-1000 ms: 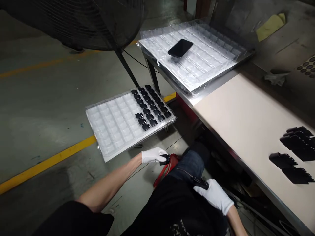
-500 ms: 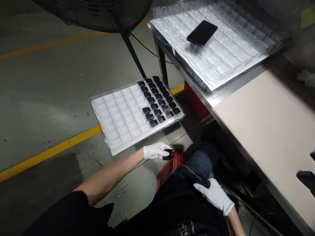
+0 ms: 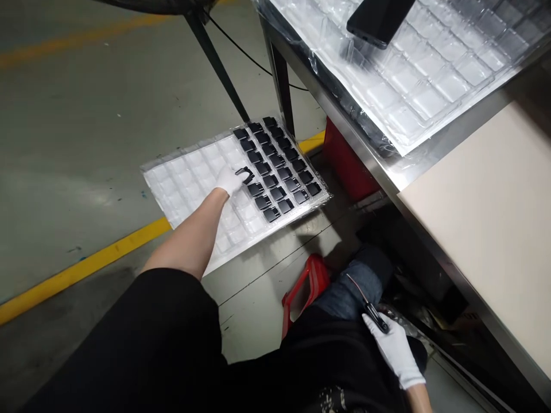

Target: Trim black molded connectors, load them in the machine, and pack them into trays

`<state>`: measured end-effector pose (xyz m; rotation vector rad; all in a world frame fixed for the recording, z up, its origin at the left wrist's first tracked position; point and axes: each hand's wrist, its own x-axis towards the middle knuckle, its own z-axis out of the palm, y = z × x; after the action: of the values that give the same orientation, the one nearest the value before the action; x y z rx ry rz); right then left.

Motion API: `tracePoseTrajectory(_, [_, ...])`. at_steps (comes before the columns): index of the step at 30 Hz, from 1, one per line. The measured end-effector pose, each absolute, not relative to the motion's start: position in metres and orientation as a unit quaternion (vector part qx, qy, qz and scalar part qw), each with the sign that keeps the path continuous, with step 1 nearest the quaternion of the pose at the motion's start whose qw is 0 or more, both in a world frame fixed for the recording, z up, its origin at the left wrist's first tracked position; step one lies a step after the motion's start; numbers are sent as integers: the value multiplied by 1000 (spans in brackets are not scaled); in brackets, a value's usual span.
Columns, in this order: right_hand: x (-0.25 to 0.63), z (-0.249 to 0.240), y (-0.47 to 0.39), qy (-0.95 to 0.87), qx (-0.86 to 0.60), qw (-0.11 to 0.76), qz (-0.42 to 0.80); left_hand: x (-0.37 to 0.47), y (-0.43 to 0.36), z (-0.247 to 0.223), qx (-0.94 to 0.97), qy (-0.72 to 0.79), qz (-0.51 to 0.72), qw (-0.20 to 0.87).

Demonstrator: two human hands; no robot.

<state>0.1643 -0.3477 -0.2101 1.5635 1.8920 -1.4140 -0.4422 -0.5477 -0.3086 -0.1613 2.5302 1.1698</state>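
Note:
My left hand (image 3: 229,180), in a white glove, reaches over the clear plastic tray (image 3: 189,172). Its fingers are closed on a small black part (image 3: 247,175), at the edge of the filled rows. Whether that part rests in a pocket, I cannot tell. Black parts (image 3: 278,193) of the same kind fill the tray's right side; bare pockets lie to the left. Near my lap, my right hand (image 3: 394,347), also white-gloved, is wrapped round the black handle of a tool with a thin, slightly bent shaft (image 3: 375,314). The shaft points up and left, away from the tray.
A metal table (image 3: 365,137) on the right bears another clear tray (image 3: 400,115) with a black phone (image 3: 379,22) on it, and a beige board (image 3: 486,218). A dark stand leg (image 3: 219,69) and a red stool (image 3: 317,272) are nearby.
My left hand has moved forward and left from beside my knee to the tray, carrying the black part. My right hand keeps the tool, now turned more upright. The view has shifted closer to the table.

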Motion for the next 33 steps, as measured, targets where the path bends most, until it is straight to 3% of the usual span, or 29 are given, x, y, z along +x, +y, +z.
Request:
tracePoseTrajectory(11, [197,-230,-359,617,605,146,-481,-459,-553,-354,32,950,278,136])
tracePoseTrajectory(16, [230,-243,-359,648,593,148,-455,-452,-552,-348,75,960,232,136])
tracePoseTrajectory(20, [281,-240,-350,685,605,86,-396,-433,-549,-320,109,961,225,121])
tracePoseTrajectory(26, [359,-199,-366,642,686,-34,-340,-272,-524,-297,209,919,308,133])
tracePoseTrajectory(30, [397,-187,-375,534,775,-163,-297,-119,-491,-290,232,840,329,363])
tracePoseTrajectory(33, [417,-179,-370,483,793,-266,-261,-38,-456,-229,468,676,299,485])
